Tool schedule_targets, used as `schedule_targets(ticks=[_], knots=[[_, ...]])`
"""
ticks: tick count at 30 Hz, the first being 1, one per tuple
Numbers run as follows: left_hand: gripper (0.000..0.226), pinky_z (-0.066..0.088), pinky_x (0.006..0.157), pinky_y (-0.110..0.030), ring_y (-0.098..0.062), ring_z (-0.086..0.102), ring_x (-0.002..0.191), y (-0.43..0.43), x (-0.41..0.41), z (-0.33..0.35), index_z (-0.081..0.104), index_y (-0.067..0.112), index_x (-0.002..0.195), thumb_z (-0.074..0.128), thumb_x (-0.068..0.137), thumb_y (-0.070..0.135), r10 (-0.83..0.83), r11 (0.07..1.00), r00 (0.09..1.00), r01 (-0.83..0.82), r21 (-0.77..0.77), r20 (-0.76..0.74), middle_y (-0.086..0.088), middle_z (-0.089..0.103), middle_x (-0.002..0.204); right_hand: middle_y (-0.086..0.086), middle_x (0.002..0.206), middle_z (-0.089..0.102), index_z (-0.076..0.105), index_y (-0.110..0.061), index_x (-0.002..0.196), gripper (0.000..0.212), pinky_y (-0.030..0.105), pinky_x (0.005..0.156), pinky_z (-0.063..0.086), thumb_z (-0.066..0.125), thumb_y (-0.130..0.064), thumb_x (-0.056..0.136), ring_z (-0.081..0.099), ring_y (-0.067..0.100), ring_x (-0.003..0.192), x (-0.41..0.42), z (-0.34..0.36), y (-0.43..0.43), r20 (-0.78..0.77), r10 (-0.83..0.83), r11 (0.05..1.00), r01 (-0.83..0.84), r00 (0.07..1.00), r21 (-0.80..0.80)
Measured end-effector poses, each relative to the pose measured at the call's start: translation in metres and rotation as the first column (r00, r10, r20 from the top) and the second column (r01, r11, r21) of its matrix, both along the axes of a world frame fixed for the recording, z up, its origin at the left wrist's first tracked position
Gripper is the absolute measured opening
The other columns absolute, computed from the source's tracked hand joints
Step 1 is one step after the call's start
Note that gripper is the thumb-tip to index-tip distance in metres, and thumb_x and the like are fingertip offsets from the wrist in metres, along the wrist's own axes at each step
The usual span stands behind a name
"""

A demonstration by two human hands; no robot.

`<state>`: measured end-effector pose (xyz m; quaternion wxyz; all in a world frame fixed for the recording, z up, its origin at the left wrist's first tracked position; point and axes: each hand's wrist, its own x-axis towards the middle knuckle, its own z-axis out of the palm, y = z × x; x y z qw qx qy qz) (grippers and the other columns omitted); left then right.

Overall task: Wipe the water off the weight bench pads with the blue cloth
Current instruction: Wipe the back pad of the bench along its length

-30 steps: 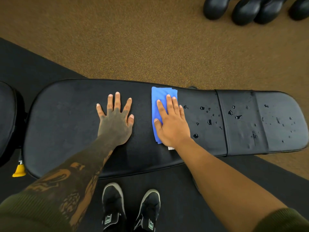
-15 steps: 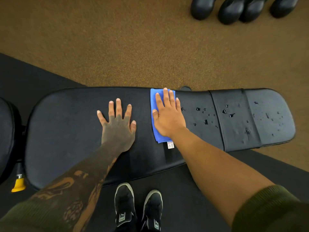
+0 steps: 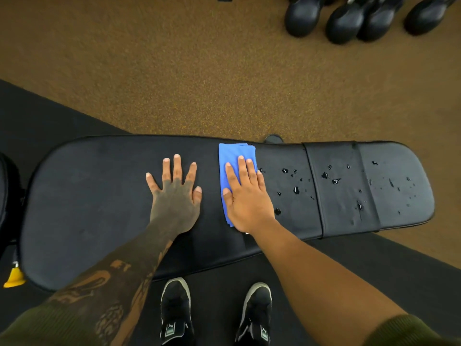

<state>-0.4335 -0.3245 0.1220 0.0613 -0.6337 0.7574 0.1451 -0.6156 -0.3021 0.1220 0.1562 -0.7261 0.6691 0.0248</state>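
Left hand (image 3: 174, 196) flat on the dry pad (image 3: 94, 196), fingers spread, holding nothing. Right hand (image 3: 245, 196) just beside it, open and palm down, fingers together, pressing the folded cloth (image 3: 234, 152) onto the pad. Droplets (image 3: 296, 189) scattered right of the cloth.

One blue cloth (image 3: 237, 156), two hands: left hand (image 3: 174, 196), right hand (image 3: 247, 198). Two black shoes (image 3: 175, 310). Four dark dumbbell heads (image 3: 303, 15) at top edge. One yellow knob (image 3: 13, 278). Water droplets (image 3: 296, 190) too many to count.
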Motion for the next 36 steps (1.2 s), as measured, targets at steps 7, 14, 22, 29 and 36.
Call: schedule_targets(ticks=[7,14,22,29,36], knots=[[0.064,0.004,0.113,-0.069,-0.036,-0.008,0.149,0.001,-0.015,-0.003,0.002,0.021,0.154,0.022,0.098,0.044,0.068,0.997,0.997,-0.067,-0.028,0.031,-0.016,-0.006,0.163,0.011,0.162,-0.014,-0.002,-0.021,0.155,0.059,0.045,0.121,-0.004,0.02,-0.037,0.103,-0.018,0.028,0.148,-0.012,0.001,-0.022,-0.009,-0.054,0.998,0.054,0.998,0.016],[0.065,0.005,0.113,-0.069,-0.036,-0.007,0.149,0.001,-0.014,-0.007,0.0,0.022,0.154,0.02,0.097,0.045,0.07,0.997,0.996,-0.068,-0.046,0.056,-0.016,-0.006,0.163,0.008,0.163,-0.01,0.001,-0.019,0.155,0.06,0.043,0.121,-0.004,0.021,-0.038,0.102,-0.015,0.026,0.149,-0.013,0.002,-0.006,0.014,0.085,0.996,-0.085,0.996,0.009],[0.064,0.004,0.114,-0.068,-0.036,-0.006,0.15,0.004,-0.016,-0.006,0.002,0.021,0.154,0.021,0.098,0.044,0.073,0.996,0.996,-0.071,-0.046,0.043,-0.015,-0.004,0.163,0.011,0.163,-0.011,0.001,-0.019,0.155,0.059,0.044,0.121,-0.003,0.02,-0.037,0.102,-0.016,0.028,0.149,-0.033,-0.001,-0.023,-0.021,-0.022,1.0,0.022,1.0,0.005],[0.062,0.003,0.114,-0.067,-0.034,-0.005,0.15,0.007,-0.021,-0.004,0.006,0.021,0.154,0.022,0.098,0.043,0.053,0.997,0.998,-0.051,-0.065,0.035,-0.015,-0.002,0.163,0.009,0.164,-0.006,0.005,-0.019,0.155,0.06,0.044,0.122,0.0,0.018,-0.038,0.1,-0.011,0.027,0.15,-0.03,0.001,0.009,0.005,0.121,0.993,-0.121,0.993,0.0],[0.062,0.002,0.115,-0.066,-0.034,-0.006,0.15,0.015,-0.037,-0.004,0.007,0.023,0.154,0.027,0.099,0.042,0.014,0.998,1.0,-0.014,-0.06,0.0,-0.014,-0.002,0.163,0.01,0.163,-0.008,0.004,-0.02,0.155,0.059,0.045,0.121,-0.001,0.021,-0.036,0.101,-0.012,0.028,0.15,-0.064,0.0,0.001,-0.027,-0.006,1.0,0.006,1.0,0.009]])
